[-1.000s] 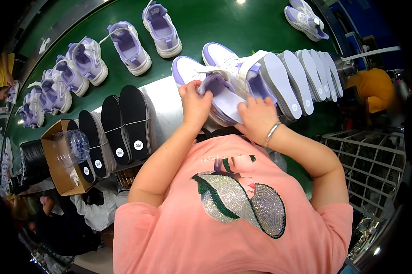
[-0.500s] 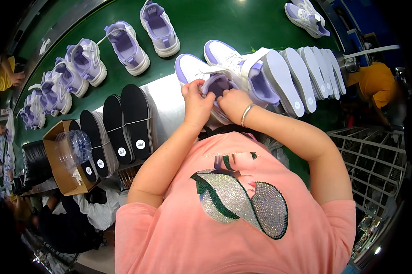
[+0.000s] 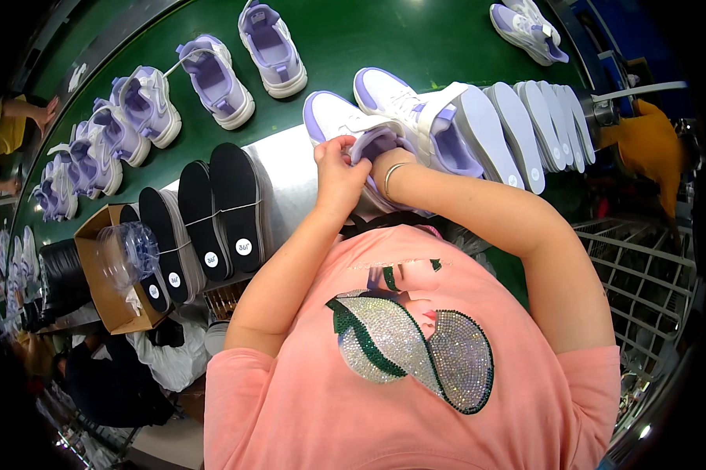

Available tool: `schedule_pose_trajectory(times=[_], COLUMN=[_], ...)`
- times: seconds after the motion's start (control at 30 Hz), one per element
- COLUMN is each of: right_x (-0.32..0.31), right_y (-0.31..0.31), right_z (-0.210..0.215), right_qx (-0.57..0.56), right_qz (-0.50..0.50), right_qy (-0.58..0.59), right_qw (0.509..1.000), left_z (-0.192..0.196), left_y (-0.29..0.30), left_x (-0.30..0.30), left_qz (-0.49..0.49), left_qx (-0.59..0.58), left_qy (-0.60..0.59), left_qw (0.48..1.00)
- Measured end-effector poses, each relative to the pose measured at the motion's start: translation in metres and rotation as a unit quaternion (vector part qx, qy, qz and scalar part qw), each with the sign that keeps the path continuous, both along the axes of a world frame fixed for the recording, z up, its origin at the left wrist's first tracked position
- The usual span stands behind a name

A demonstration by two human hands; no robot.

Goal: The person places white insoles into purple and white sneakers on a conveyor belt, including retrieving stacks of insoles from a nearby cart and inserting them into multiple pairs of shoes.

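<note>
A white and lavender sneaker (image 3: 327, 112) lies in front of me, its toe pointing away and its opening toward me. My left hand (image 3: 340, 176) is closed on the edge of its collar, thumb and fingers pinching the lining. My right hand (image 3: 387, 163), with a bracelet at the wrist, reaches into the opening; its fingers are hidden inside the shoe. Close on the right sits a second sneaker (image 3: 452, 147) of the same kind, touching a row of grey-lavender insoles (image 3: 486, 129).
Bundles of black insoles (image 3: 202, 207) lie at left beside a cardboard box (image 3: 102, 286) holding clear plastic. More sneakers (image 3: 216, 82) line the green table (image 3: 353, 39); another pair (image 3: 523, 33) stands far right. A wire rack (image 3: 642, 274) is at right. Other people work at both sides.
My right hand has pushed deeper into the sneaker, its fingers passing out of sight and the wrist coming closer to the opening. The left hand keeps its place on the collar.
</note>
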State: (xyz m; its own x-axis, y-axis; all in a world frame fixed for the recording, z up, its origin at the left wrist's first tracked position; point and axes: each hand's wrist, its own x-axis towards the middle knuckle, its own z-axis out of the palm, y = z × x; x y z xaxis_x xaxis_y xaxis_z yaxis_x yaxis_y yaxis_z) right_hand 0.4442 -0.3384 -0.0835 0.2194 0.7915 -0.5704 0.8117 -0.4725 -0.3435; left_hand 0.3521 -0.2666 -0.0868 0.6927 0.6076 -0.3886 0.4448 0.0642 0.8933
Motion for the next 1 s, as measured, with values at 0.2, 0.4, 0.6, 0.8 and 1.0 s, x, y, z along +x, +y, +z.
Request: schedule_pose_trajectory(times=[0.2, 0.4, 0.6, 0.8, 1.0], right_x=[0.009, 0.012, 0.006, 0.023, 0.041], right_y=[0.001, -0.025, -0.046, -0.062, -0.073], right_z=[0.059, 0.071, 0.044, 0.078, 0.110], right_qx=[-0.062, -0.214, -0.194, 0.155, 0.238], right_qz=[0.071, 0.142, 0.138, -0.035, -0.104], right_qy=[0.006, 0.086, 0.084, 0.154, 0.108], right_qw=[0.996, 0.963, 0.968, 0.975, 0.959], left_z=[0.001, 0.000, 0.001, 0.005, 0.013], left_y=[-0.001, -0.005, -0.007, -0.014, -0.012], left_x=[0.003, 0.004, 0.008, -0.017, -0.019], left_qz=[-0.011, -0.009, -0.017, 0.024, 0.013], left_qx=[0.024, 0.017, 0.022, 0.045, -0.068], left_qy=[0.004, -0.005, 0.006, -0.073, -0.051], left_qw=[1.000, 1.000, 1.000, 0.996, 0.996])
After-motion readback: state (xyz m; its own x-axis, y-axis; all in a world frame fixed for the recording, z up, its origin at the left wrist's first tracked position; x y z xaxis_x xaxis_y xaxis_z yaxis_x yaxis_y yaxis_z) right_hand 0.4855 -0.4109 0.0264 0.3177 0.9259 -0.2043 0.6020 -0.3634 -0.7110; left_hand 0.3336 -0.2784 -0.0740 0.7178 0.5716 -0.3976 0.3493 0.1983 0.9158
